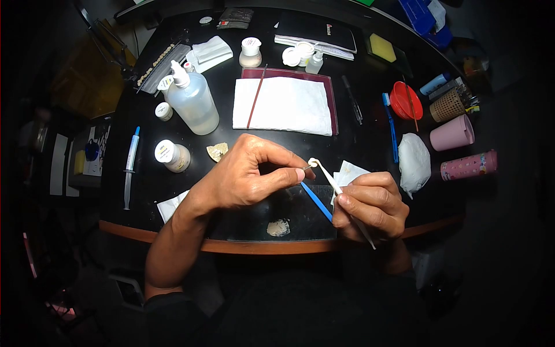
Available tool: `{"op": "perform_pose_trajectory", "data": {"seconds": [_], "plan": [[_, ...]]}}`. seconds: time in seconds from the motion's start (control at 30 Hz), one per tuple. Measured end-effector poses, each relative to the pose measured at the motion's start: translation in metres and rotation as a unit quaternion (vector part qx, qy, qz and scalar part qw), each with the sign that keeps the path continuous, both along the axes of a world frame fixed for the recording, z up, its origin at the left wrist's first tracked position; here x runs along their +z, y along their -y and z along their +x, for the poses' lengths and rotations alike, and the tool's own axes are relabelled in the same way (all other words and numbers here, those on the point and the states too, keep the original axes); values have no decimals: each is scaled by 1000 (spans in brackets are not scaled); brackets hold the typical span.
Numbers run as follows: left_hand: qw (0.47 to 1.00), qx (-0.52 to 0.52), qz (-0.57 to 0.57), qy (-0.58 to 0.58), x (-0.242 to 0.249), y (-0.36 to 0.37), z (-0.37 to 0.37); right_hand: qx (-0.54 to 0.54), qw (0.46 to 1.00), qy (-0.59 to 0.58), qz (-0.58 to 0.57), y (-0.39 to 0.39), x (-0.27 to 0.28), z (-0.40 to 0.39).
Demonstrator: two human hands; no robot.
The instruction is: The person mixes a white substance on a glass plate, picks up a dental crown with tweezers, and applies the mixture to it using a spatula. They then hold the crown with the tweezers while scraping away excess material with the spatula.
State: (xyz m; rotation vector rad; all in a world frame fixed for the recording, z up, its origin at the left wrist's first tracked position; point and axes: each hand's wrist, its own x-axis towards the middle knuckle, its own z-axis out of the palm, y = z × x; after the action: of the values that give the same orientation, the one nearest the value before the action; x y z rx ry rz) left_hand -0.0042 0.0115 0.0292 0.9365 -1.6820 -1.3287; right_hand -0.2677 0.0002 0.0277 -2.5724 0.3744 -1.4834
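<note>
My left hand (pixel 251 172) pinches a thin metal piece with a small cream-coloured, tooth-like piece (pixel 313 163) at its end. In my right hand (pixel 373 206) is a slim white tool (pixel 330 180), its tip touching or very close to the small piece. A blue stick (pixel 316 202) slants between the hands, its lower end by my right fingers; whether that hand also holds it I cannot tell. A folded white paper (pixel 349 172) lies partly behind my right hand. Below the hands, a patch of beige paste (pixel 278 227) sits on a dark slab.
White tissue (pixel 289 104) with a brush (pixel 257 95) lies behind my hands. A large bottle (pixel 196 107), a jar (pixel 173 156) and a syringe (pixel 132 168) stand or lie left. On the right are a red bowl (pixel 406 100), a blue toothbrush (pixel 391 127), a white lump (pixel 414 163) and cups.
</note>
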Motion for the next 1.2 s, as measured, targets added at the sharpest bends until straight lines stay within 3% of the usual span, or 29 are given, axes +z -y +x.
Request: {"op": "perform_pose_trajectory", "data": {"seconds": [1.2], "plan": [[1000,4,12,1,2,-1,1,10,1000,-9,13,-1,2,0]]}}
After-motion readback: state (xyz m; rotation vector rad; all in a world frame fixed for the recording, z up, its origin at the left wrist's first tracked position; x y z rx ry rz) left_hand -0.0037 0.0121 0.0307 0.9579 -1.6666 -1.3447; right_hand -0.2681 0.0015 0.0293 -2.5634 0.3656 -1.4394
